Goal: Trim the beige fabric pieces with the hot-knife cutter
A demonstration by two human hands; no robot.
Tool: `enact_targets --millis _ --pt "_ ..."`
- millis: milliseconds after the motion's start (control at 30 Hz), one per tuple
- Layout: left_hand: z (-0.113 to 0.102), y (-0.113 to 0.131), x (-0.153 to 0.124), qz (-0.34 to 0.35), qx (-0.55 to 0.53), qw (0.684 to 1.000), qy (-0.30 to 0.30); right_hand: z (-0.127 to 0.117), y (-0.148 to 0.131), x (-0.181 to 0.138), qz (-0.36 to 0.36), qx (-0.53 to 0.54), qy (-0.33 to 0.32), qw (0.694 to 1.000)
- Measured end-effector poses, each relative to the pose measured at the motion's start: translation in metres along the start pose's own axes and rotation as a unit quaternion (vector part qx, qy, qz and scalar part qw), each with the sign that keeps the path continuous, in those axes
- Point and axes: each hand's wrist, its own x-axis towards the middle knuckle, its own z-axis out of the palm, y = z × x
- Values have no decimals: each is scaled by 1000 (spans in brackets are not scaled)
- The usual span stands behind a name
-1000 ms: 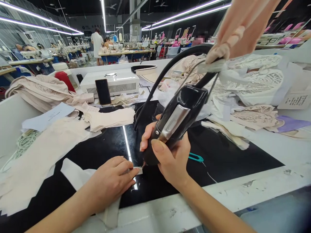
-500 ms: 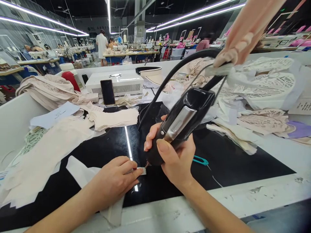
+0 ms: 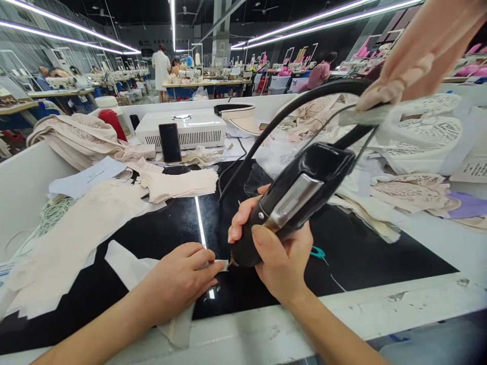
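My right hand [image 3: 283,263] is wrapped around a black corded hand tool [image 3: 319,162] with a silver lever, my thumb on the lever's lower end. The tool leans down to the left, and its small tip meets or nearly meets the end of a narrow whitish fabric strip [image 3: 222,265]. My left hand [image 3: 180,281] presses that strip onto the black table surface [image 3: 353,258], fingers together. White fabric [image 3: 124,261] shows beside and beneath my left wrist. A teal-handled small tool [image 3: 317,252] lies right of my right hand, partly hidden.
Stacked cream fabric pieces [image 3: 182,183] lie behind my hands, with more cream fabric [image 3: 76,238] to the left. A phone [image 3: 170,143] leans on a white vented box [image 3: 205,132]. Lace pieces [image 3: 422,192] pile up right. Twisted cloth [image 3: 403,76] hangs by the tool's cable.
The tool's upper end and my right hand have shifted slightly right, with the hanging cloth and cable. My left hand stays on the strip. The tip remains at the strip's end.
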Motion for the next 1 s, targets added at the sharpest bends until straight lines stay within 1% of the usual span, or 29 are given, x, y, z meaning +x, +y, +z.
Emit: enact_targets --millis 133,333,600,767,1000 --pt "-2 -1 -2 -6 -12 1000 -4 0 -2 -1 7 -4 -6 1000" --pt "-5 -3 -14 -19 -28 999 -3 0 -6 -3 3 4 1 1000" --pt "-6 3 -26 -26 -31 999 -2 -4 -9 -9 14 0 -7 1000" --pt "-7 7 -26 -32 -31 999 -7 -7 -11 -7 18 1 -5 1000" --pt "-2 9 -23 -34 -31 999 25 6 -7 6 15 5 -6 1000"
